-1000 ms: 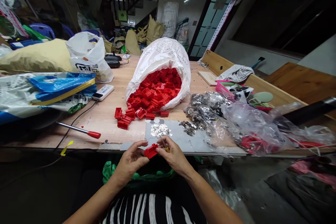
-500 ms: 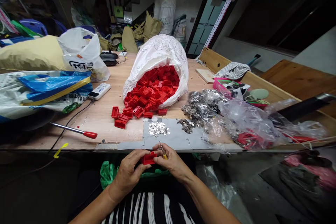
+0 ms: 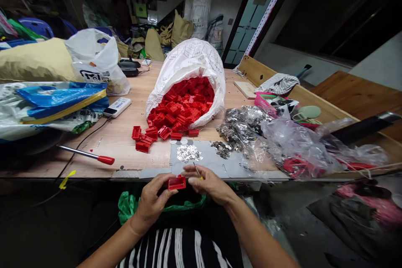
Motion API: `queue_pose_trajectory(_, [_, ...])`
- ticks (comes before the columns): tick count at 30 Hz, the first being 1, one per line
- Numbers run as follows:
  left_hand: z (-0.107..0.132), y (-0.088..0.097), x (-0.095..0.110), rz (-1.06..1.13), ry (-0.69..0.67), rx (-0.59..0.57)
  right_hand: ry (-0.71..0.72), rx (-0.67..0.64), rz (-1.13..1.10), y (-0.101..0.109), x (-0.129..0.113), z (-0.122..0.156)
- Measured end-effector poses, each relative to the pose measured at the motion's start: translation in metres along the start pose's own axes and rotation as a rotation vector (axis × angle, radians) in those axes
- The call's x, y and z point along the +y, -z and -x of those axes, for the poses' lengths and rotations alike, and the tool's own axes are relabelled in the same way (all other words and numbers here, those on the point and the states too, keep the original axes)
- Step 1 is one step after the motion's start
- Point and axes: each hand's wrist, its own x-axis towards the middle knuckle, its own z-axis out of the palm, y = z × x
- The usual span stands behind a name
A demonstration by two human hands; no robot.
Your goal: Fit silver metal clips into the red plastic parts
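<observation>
Well left of the sack: white bag, bold black lettering, perhaps an M, rest lost in the folds. Left of the sack, nearer: white box, dark print too small to read. In front of the sack, low: left hand, thumb and fingers clamped on the red case, hollow side showing. A loosened pinch could drop it towards the green bag below. Silver bits lie between sack and hands; a dragging knuckle might scatter them. Sack itself: printed grid and characters, not legible. In front of the sack, slightly right: right hand, fingers closed round a yellow-handled tool, tool apart from the case. Tip points up; a slip might jab the left fingers. Front right of the sack: dark bits; if knocked sideways, the two heaps could mix.
</observation>
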Motion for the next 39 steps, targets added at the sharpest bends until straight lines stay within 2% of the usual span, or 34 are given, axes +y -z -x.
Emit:
queue_pose_trajectory(3, [-0.004, -0.001, 0.001, 0.024, 0.093, 0.049, 0.171, 0.387, 0.672, 0.026, -0.005, -0.015])
queue_pose_trajectory(5, [-0.005, -0.002, 0.001, 0.021, 0.105, 0.066, 0.171, 0.520, 0.954, 0.040, -0.007, -0.025])
queue_pose_trajectory(8, [-0.006, -0.001, 0.002, 0.035, 0.125, 0.090, 0.134, 0.515, 1.034, 0.050, -0.008, -0.036])
queue_pose_trajectory(12, [-0.007, -0.001, 0.002, 0.057, 0.152, 0.112, 0.116, 0.477, 1.067, 0.050, -0.009, -0.043])
queue_pose_trajectory(19, [-0.006, -0.001, -0.001, 0.003, 0.134, 0.118, 0.155, 0.501, 1.032, 0.047, -0.010, -0.040])
queue_pose_trajectory(22, [-0.005, -0.001, -0.001, -0.013, 0.128, 0.133, 0.193, 0.533, 0.886, 0.033, -0.010, -0.032])
queue_pose_trajectory(26, [-0.004, -0.003, 0.000, -0.041, 0.098, 0.102, 0.299, 0.372, 0.468, 0.001, -0.007, -0.018])
queue_pose_trajectory(30, [-0.005, -0.005, 0.003, -0.067, 0.058, 0.090, 0.303, 0.302, 0.330, -0.027, 0.003, -0.011])
queue_pose_trajectory(35, [-0.004, -0.006, 0.009, -0.101, -0.017, 0.072, 0.306, 0.306, 0.276, -0.038, 0.013, -0.011])
queue_pose_trajectory(39, [-0.002, -0.006, 0.008, -0.188, -0.145, 0.057, 0.287, 0.236, 0.149, -0.036, 0.016, -0.013])
